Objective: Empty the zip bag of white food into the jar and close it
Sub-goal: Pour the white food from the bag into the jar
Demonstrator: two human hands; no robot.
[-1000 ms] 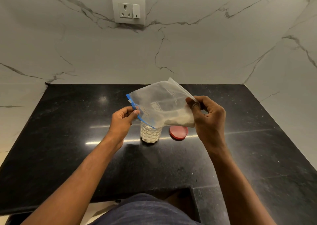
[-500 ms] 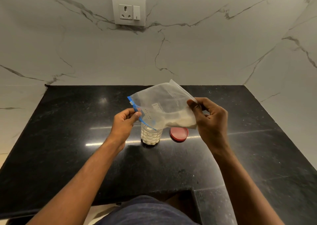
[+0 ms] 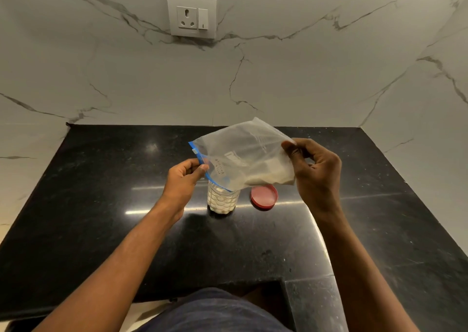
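A clear zip bag [image 3: 243, 154] with a blue zip edge hangs tilted over the counter, its zip end lowest and resting over the mouth of a clear jar [image 3: 222, 200]. White food lies in the bag's lower right part, and the jar holds white food too. My left hand [image 3: 184, 177] pinches the blue zip edge. My right hand [image 3: 314, 169] grips the bag's closed end, raised a little higher. A red lid [image 3: 264, 197] lies flat on the counter just right of the jar. The jar's mouth is hidden behind the bag.
The jar stands mid-way on a black stone counter [image 3: 101, 217] with a marble wall behind and to both sides. A white wall socket [image 3: 191, 15] sits high on the back wall. The counter's front edge has a cut-out near my body.
Both hands and the bag have sunk slightly toward the jar, and the zip end now sits closer over its mouth. The jar and lid have not moved.
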